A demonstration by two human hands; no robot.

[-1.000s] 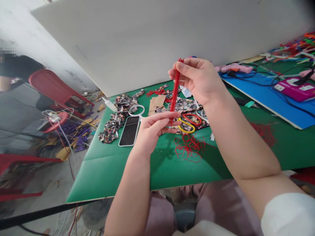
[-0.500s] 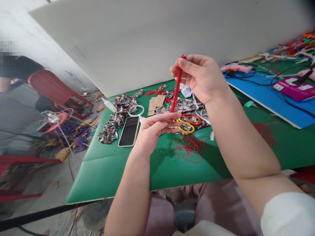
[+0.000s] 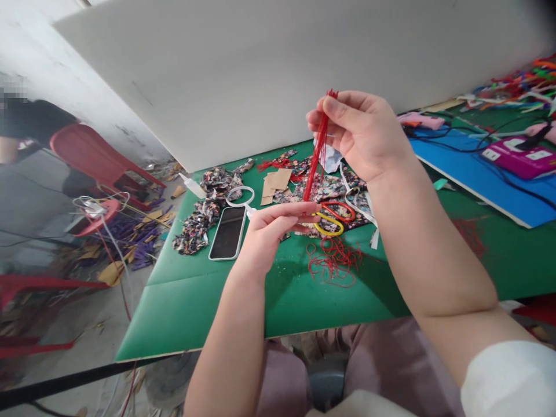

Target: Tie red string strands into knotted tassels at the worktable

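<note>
Pinched near its top between thumb and fingers, a bundle of red strings (image 3: 315,165) hangs at a slant from my raised right hand (image 3: 358,130). My left hand (image 3: 273,231) is lower, its fingers stretched sideways and the bundle's lower end caught between them. Part of that end is hidden by the fingers. Just beyond the left fingertips are the red and yellow handles of scissors (image 3: 330,226); their blades are hidden. A tangle of loose red string (image 3: 334,260) lies on the green table (image 3: 182,313) below the hands.
Left of my hands lie a phone (image 3: 227,233), a white ring-shaped item (image 3: 240,197), bunched floral fabric (image 3: 195,226) and a white bottle (image 3: 193,186). Brown card pieces (image 3: 275,182) sit behind. Rightward are a blue board (image 3: 486,179) and a purple box (image 3: 521,155) with cables. Someone sits far left.
My right hand has moved slightly up and to the right with the bundle's top. The strings now spread a little more loosely; my left hand stays nearly in place.
</note>
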